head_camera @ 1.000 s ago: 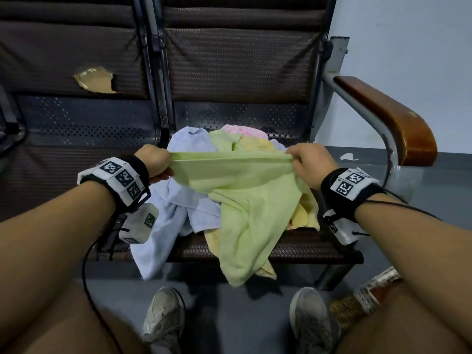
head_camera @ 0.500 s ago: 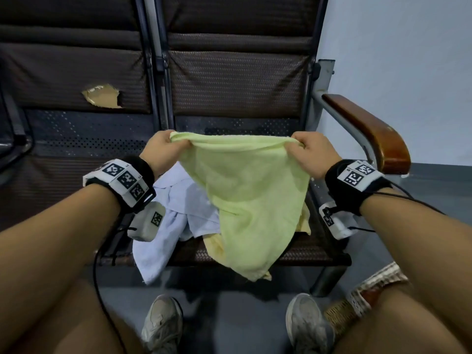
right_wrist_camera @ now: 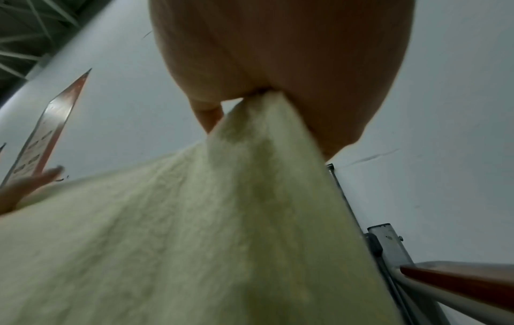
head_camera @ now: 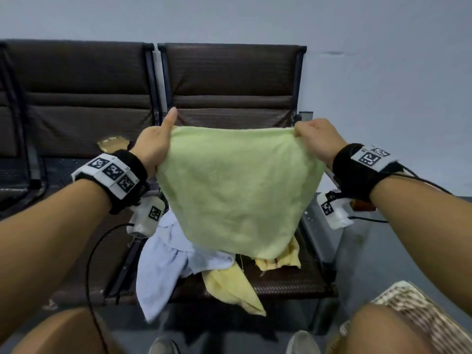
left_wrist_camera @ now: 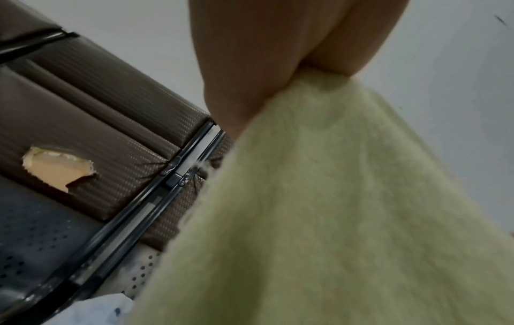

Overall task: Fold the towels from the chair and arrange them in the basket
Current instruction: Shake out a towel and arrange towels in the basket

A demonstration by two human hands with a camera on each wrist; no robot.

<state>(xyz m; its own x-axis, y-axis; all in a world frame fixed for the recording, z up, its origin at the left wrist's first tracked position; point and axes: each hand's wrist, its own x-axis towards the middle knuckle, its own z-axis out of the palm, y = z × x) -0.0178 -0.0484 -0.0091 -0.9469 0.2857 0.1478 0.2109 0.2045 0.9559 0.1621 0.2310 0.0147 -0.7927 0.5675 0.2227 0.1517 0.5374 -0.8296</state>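
Left hand (head_camera: 155,146) pinched the upper left corner of the green towel (head_camera: 237,190), thumb raised. Towel hung spread in the air above the chair (head_camera: 288,282), over a pale blue towel (head_camera: 163,267) and yellow towels (head_camera: 229,287) heaped on the seat. Right hand (head_camera: 319,141) gripped the upper right corner. Woven basket (head_camera: 419,315) stood on the floor, far right.

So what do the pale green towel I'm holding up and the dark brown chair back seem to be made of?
Pale green towel: looks like soft terry cloth, with a fuzzy matte nap. Dark brown chair back: probably faux leather over padding, with a fine woven-look emboss and slight sheen.
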